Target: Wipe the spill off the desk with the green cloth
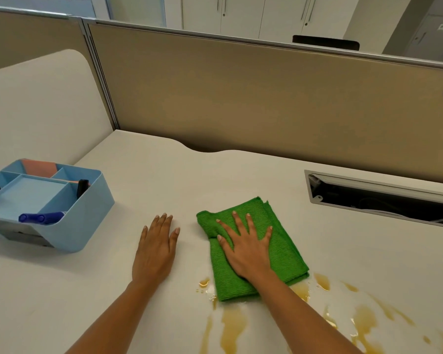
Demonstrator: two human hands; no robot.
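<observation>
Lower right of frame: amber liquid spill streaks the white table, running out of the bottom edge, so its full extent is cut off. Centre: right hand, fingers spread flat, presses the folded green microfibre cloth, whose near edge touches the puddle. Left hand rests flat and empty beside it. A stroke away from the body would likely smear liquid toward the open cable tray, upper right. Left: blue plastic organiser, contents unclear.
</observation>
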